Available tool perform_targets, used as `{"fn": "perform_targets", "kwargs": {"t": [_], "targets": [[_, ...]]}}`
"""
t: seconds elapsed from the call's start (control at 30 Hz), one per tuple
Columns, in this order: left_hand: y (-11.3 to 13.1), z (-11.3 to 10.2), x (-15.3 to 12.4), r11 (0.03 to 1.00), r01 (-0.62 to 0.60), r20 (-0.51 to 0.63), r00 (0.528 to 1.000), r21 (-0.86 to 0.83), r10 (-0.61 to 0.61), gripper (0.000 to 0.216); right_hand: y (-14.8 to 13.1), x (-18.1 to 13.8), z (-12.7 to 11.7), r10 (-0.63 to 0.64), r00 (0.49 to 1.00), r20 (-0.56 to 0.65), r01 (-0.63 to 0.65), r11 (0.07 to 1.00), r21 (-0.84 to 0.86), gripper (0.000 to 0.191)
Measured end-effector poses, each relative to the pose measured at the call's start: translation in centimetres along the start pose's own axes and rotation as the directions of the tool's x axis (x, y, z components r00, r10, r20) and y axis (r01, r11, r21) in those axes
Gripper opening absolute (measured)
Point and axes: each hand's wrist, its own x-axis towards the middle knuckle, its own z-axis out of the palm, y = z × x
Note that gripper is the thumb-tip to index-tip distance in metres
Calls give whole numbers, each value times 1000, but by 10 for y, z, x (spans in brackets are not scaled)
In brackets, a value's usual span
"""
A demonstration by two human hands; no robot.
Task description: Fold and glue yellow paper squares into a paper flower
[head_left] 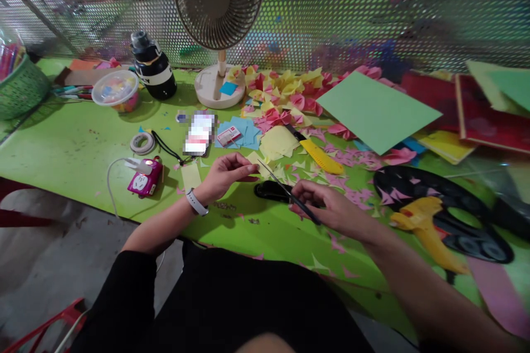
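Green tabletop (74, 127), strewn with paper pieces (351, 155), stretched before perforated metal screen (331, 22). Right hand (327, 204) had fingers closed round slim dark tool (306, 210), held above tabletop; long axis slanted forward-left, tip just beside fingertips of left hand (226, 174). Left thumb and forefinger almost met; could not tell whether they gripped anything.

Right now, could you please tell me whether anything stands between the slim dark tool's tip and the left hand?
Nothing visible does: the slim dark tool, held by the right hand, ends close beside the left hand; whether they touch is unclear.
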Motion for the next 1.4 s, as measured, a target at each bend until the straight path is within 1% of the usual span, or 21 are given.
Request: {"fn": "perform_targets", "kwargs": {"t": [0.2,0.4,0.7,1.1,1.27,1.4], "targets": [[1,-1,0,1000,-5,6,1000,-13,5,34,0,0,1,-1,1000,-9,1,1000,6,44],[2,-1,1,1000,12,12,1000,-19,-11,35,0,1,3,-13,999,-47,15,999,35,45],[3,-2,1,1000,23,-4,1000,-3,-23,37,-7,-1,7,-27,997,-75,29,999,22,47],[2,-4,1,999,44,38,998,-12,-43,39,-3,0,5,-30,998,-62,33,998,45,47],[0,-4,0,998,56,45,997,-19,-55,37,-3,0,6,-9,998,-60,11,1000,27,46],[0,-4,0,997,71,44,997,-15,-70,38,-4,0,7,-33,997,-70,35,999,30,46]]}}
